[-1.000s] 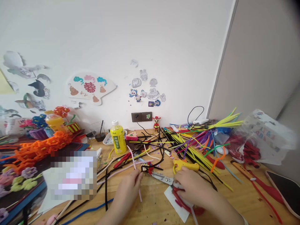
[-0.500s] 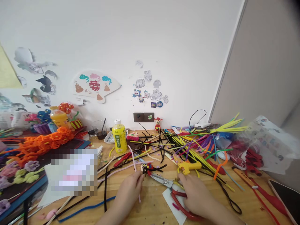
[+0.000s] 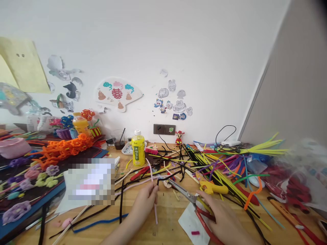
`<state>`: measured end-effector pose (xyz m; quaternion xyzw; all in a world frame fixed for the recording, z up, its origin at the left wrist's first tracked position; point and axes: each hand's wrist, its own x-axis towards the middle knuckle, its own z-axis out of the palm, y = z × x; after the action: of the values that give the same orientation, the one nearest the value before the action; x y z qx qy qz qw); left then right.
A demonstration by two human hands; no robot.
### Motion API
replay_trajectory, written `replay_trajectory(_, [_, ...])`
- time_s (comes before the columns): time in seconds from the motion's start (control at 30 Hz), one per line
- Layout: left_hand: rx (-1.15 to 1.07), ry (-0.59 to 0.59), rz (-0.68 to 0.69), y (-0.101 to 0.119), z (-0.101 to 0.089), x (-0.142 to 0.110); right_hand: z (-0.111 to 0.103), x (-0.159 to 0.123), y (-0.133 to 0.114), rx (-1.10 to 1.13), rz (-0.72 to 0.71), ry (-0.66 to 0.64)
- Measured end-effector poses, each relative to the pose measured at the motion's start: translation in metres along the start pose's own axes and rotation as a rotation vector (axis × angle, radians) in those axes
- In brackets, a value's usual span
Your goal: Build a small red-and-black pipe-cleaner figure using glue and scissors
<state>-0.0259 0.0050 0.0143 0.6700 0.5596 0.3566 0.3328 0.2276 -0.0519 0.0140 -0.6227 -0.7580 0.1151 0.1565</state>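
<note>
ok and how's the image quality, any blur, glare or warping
Head view: soft, even light on the wall, no harsh glare; same view: scissors fairly clear, plastic bag at right smeared, paper at left partly pixelated; also head view: wall corner slants, perhaps lens distortion

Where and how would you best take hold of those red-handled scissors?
Probably by the red handles, coming from the near right, where the right hand holds them: they angle that way, while the metal blades point away, leftward.
</note>
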Motion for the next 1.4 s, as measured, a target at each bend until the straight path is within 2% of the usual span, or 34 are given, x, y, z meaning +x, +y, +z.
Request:
replay_trajectory(0.2, [-0.054,-0.006,0.021,0.011,0.001,-0.009,0.001,0.0,-0.013,-0.001,0.061,-0.02])
replay_trajectory(0.33, [-0.123,0.011,0.015,0.017,0.003,-0.013,0.005,-0.001,-0.009,-0.026,0.017,0.015])
replay_trajectory(0.43, [-0.185,0.035,0.018,0.015,0.004,-0.012,0.007,0.0,-0.007,-0.038,-0.038,0.032])
replay_trajectory(0.67, [-0.346,0.023,-0.038,0.008,0.005,-0.004,0.006,0.001,-0.01,-0.048,-0.024,0.032])
replay_trajectory(1.03, [-0.137,-0.163,0.024,0.015,0.024,-0.023,0.004,0.003,-0.014,-0.027,-0.055,0.015])
replay_trajectory(1.4, [-0.23,-0.296,0.013,0.012,0.037,-0.023,0.005,0.002,-0.014,-0.013,-0.11,0.043])
